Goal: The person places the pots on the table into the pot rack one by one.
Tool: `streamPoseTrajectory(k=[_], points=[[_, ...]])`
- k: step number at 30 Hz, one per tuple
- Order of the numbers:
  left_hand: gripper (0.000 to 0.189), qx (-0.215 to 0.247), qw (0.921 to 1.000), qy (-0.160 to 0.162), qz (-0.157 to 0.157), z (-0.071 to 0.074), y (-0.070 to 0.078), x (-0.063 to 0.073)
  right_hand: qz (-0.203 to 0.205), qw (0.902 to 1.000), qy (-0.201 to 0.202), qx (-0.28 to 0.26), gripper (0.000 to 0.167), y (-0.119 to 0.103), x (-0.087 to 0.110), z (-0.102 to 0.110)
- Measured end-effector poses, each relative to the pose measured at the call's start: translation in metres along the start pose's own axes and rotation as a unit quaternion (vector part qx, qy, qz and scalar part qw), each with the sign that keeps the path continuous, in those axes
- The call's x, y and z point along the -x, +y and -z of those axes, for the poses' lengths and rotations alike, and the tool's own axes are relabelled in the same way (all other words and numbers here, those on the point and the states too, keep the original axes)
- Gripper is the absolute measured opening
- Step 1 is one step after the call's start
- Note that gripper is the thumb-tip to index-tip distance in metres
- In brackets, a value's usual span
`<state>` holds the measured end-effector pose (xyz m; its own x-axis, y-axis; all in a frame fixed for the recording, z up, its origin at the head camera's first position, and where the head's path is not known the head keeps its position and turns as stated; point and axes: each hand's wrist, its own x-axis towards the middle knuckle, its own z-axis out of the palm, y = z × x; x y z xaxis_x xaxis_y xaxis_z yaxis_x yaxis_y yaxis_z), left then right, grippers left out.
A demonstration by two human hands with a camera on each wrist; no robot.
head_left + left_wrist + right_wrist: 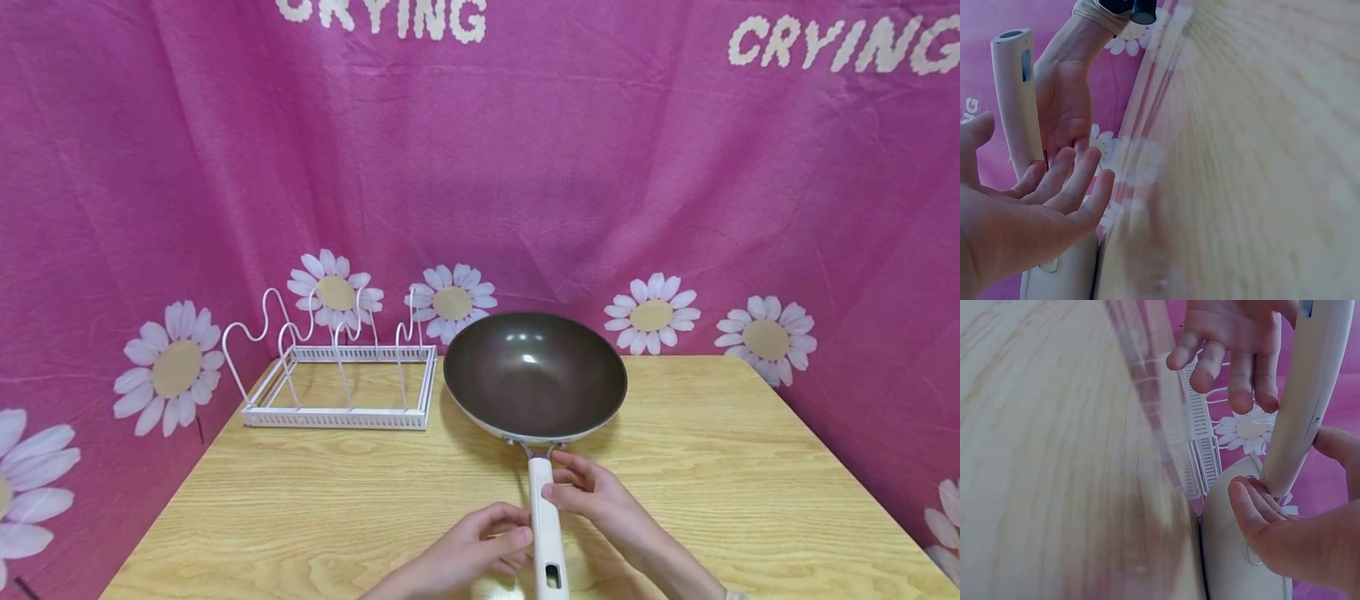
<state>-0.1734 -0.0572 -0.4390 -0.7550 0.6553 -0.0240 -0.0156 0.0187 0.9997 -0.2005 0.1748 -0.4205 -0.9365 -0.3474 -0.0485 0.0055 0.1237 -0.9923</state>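
A deep wok (534, 375) with a dark inside and a pale outside sits on the table, its long cream handle (546, 525) pointing toward me. My right hand (603, 504) is at the upper end of that handle. Its thumb (1332, 445) lies against one side and the fingers (1250, 506) reach under the handle where it joins the pan, in a light pinch. On the other side, my left hand (480, 546) is beside the handle, fingers loosely bent and palm facing up in the left wrist view. Its fingertips (1035, 172) are at or very near the handle; contact is unclear.
Left of the wok stands a white wire rack (337, 417) with several curved upright dividers. Both sit on a light wood-grain table (720, 483). Behind and at the sides hangs a magenta cloth (540, 183) printed with daisies and white lettering.
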Motion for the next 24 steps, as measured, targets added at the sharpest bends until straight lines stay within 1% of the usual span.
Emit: streamPoseTrajectory(k=[4,8,11,15,20,24], points=[[0.048,0.024,0.9996,-0.009,0.01,-0.005,-0.001,0.0,0.0,0.9999,-0.011,0.002,0.074,0.002,0.002,0.002],[0.049,0.058,0.9976,-0.02,0.031,-0.01,-0.002,0.0,-0.002,0.9998,-0.021,-0.005,0.075,0.005,0.004,0.003],[0.051,0.099,0.9935,-0.032,0.048,-0.013,-0.003,-0.001,-0.001,0.9996,-0.025,-0.012,0.075,0.007,0.005,0.002],[0.052,0.156,0.9843,-0.048,0.066,-0.017,-0.006,-0.003,0.0,0.9994,-0.026,-0.022,0.076,0.01,0.005,0.001],[0.044,0.199,0.9761,-0.06,0.064,-0.021,-0.01,-0.003,0.001,0.9994,-0.027,-0.021,0.077,0.011,0.007,0.0],[0.042,0.203,0.9745,-0.076,0.057,-0.024,-0.012,-0.005,0.003,0.9996,-0.024,-0.016,0.075,0.011,0.008,-0.001]])
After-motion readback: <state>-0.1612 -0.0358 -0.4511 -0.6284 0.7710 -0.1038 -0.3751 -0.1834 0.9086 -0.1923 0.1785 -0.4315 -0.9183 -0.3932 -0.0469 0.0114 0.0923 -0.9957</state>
